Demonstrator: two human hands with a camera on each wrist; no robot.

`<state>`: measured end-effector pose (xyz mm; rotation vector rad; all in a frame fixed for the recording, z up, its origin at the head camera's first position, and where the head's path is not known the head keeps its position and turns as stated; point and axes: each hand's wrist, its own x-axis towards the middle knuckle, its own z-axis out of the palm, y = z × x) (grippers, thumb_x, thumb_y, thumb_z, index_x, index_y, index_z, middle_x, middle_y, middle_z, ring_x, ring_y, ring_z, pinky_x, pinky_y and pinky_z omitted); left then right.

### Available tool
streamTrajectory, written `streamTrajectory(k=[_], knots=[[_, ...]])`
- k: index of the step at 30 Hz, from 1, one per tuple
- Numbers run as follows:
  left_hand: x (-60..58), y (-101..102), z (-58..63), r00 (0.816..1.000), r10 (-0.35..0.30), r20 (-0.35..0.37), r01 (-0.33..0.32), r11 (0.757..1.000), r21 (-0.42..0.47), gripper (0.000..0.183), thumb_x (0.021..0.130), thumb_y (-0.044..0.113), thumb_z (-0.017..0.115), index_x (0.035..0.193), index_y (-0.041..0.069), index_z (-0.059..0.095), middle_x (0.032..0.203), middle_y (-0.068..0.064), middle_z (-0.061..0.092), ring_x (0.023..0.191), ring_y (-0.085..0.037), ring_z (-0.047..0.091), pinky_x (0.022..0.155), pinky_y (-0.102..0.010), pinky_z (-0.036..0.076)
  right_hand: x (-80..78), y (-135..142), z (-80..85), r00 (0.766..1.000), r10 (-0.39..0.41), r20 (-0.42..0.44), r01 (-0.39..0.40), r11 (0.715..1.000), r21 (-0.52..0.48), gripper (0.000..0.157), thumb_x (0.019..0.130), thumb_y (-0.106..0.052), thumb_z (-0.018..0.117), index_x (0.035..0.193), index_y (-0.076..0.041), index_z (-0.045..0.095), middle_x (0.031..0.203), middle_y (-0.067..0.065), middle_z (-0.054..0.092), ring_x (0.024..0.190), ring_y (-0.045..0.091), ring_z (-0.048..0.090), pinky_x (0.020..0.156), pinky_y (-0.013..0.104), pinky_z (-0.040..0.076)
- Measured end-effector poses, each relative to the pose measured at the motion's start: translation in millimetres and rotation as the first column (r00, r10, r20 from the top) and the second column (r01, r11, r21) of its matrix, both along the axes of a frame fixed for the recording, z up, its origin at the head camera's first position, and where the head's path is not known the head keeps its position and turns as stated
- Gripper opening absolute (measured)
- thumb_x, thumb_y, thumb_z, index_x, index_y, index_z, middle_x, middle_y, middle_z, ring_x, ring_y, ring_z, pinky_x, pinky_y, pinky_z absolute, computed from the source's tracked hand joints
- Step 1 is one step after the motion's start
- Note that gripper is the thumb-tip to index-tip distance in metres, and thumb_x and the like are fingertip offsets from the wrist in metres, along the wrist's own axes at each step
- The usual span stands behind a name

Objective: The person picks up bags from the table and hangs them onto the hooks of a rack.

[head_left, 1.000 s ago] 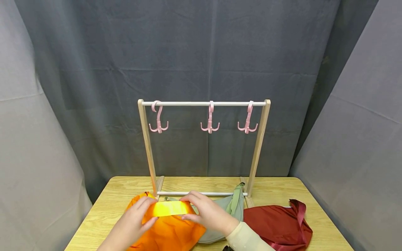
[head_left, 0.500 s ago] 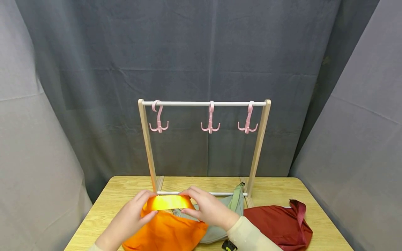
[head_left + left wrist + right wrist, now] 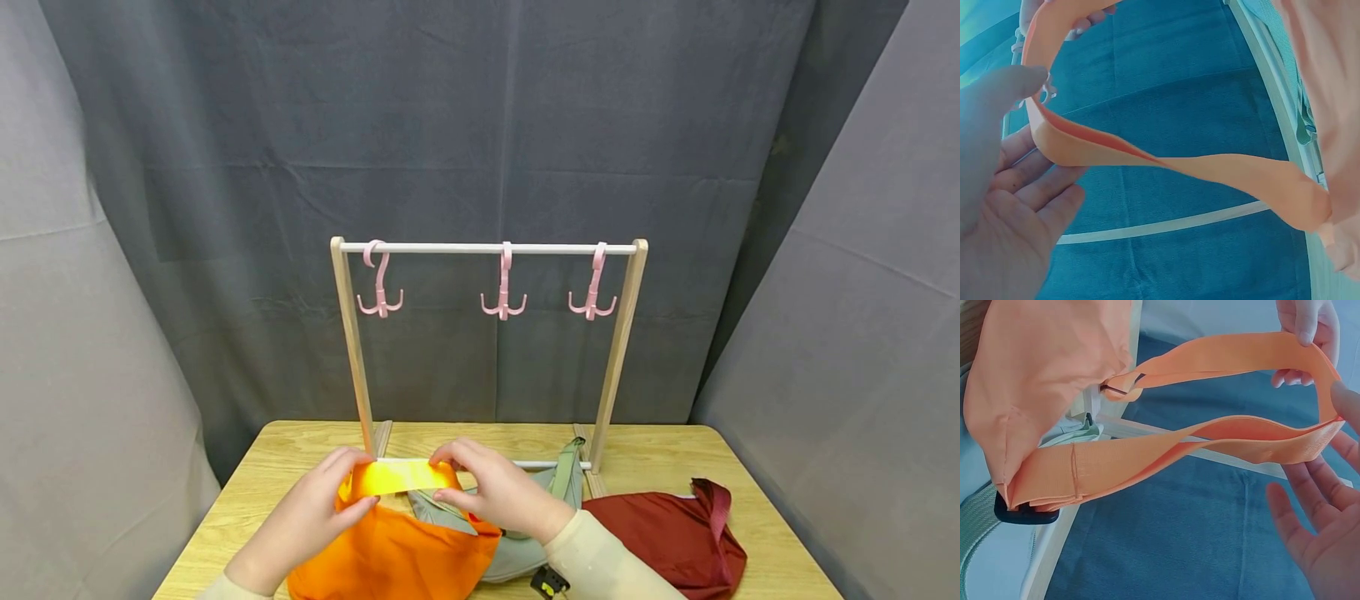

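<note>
An orange bag (image 3: 393, 558) is at the front of the table, its wide strap (image 3: 401, 477) stretched between both hands. My left hand (image 3: 311, 510) pinches the strap's left end between thumb and fingers. At the other end, my right hand (image 3: 501, 500) pinches it the same way, its remaining fingers spread below in the right wrist view. The strap forms a raised loop from the bag body, and a black buckle (image 3: 1025, 512) sits at one lower corner. Behind the bag, a grey-green bag (image 3: 517, 554) is partly covered by it and by my right hand.
A wooden rack with a white top bar (image 3: 442, 248) stands behind the bags. From it hang a left pink hook (image 3: 382, 292), a middle one and a right one, with nothing on them. A dark red bag (image 3: 660, 537) lies at the table's right side.
Both hands have raised the strap slightly and moved it away from me. The orange bag's body has shifted a little, showing more of the grey-green bag behind. The hooks have stayed put.
</note>
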<state>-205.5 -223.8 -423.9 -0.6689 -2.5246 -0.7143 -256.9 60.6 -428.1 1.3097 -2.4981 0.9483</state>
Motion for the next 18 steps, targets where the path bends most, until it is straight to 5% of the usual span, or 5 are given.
streamTrajectory(k=[6, 18], knots=[[-0.2, -0.8, 6.9, 0.999, -0.015, 0.047, 0.014, 1.0, 0.012, 0.043, 0.08, 0.01, 0.088, 0.117, 0.011, 0.064, 0.104, 0.009, 0.062, 0.087, -0.005, 0.056, 0.079, -0.026, 0.057, -2.4, 0.4, 3.7, 1.0, 0.029, 0.0, -0.029, 0.999, -0.038, 0.031, 0.095, -0.035, 0.073, 0.121, -0.022, 0.062, 0.108, -0.012, 0.06, 0.09, 0.005, 0.053, 0.08, 0.019, 0.051], [-1.7, -4.2, 13.6, 0.998, -0.025, 0.066, 0.024, 1.0, 0.018, 0.044, 0.081, 0.01, 0.088, 0.117, 0.014, 0.063, 0.101, 0.011, 0.057, 0.089, -0.006, 0.055, 0.078, -0.022, 0.055, -3.0, 0.7, 11.3, 0.999, 0.048, 0.011, -0.047, 0.996, -0.077, 0.028, 0.096, -0.032, 0.072, 0.121, -0.021, 0.064, 0.116, -0.009, 0.062, 0.098, 0.007, 0.06, 0.09, 0.026, 0.057]])
